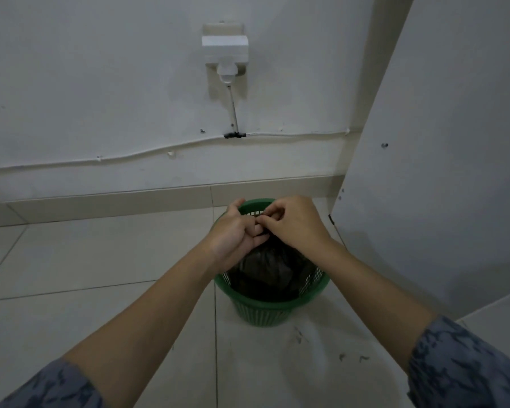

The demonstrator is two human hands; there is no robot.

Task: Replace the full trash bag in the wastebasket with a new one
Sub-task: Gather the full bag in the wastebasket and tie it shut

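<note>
A green mesh wastebasket (pixel 262 308) stands on the tiled floor near the wall. Inside it sits a dark, full trash bag (pixel 273 269), its top gathered into a bunch. My left hand (pixel 236 234) and my right hand (pixel 296 223) meet above the basket, and the fingers of both pinch the gathered neck of the bag. The neck itself is mostly hidden by my fingers.
A white wall with a socket and plug (pixel 225 53) rises behind the basket, and a cable (pixel 159 148) runs along it. A white panel (pixel 442 160) stands close on the right. Small dark specks (pixel 351 357) lie on the floor tiles in front.
</note>
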